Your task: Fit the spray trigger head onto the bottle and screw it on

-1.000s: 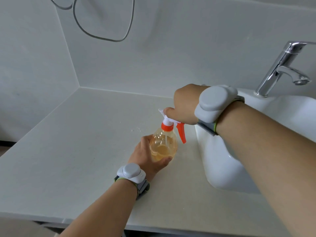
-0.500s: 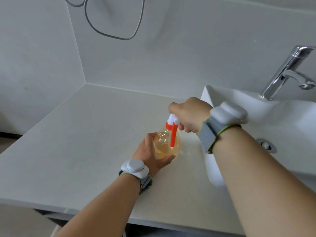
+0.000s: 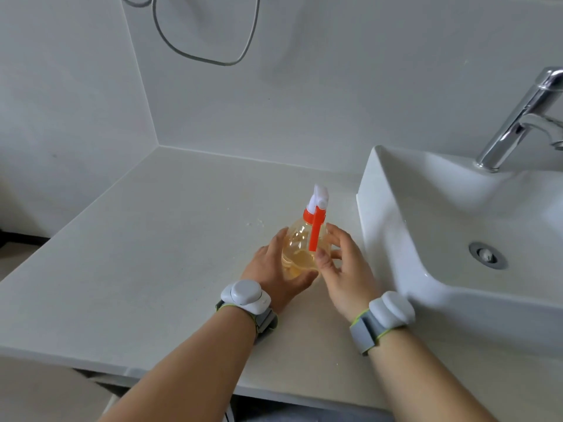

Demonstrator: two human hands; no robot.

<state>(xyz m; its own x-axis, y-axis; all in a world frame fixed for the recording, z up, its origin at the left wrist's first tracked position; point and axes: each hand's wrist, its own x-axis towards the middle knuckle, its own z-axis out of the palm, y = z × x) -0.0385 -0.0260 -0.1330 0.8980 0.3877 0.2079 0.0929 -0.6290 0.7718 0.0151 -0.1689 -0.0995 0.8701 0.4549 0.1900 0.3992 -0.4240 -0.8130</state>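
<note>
Two bare forearms reach in from the bottom edge, each with a white puck-shaped wrist device [image 3: 245, 293] on a grey strap. The left hand [image 3: 275, 268] wraps around the lower left side of a small clear bottle [image 3: 300, 249] — fingers curled round its far side, thumb pressed under its near side — and grips it. The right hand [image 3: 342, 269] is loosely spread against the bottle's right side, its thumb touching the near face just below the orange trigger lever and its fingers lying around the far side; whether it grips or only rests there cannot be told.

The bottle stands upright on the pale bench [image 3: 137, 269], between the two hands, just left of a white basin [image 3: 426, 208]. It holds amber liquid in its lower part. The spray trigger head [image 3: 316, 213] sits on the neck, free of both hands: white nozzle on top, orange collar beneath, the orange lever hanging down the bottle's front.

The bottle's base is hidden behind the hands, and how tightly the collar sits cannot be made out. A chrome tap [image 3: 518, 120] is cut off at the right edge.
</note>
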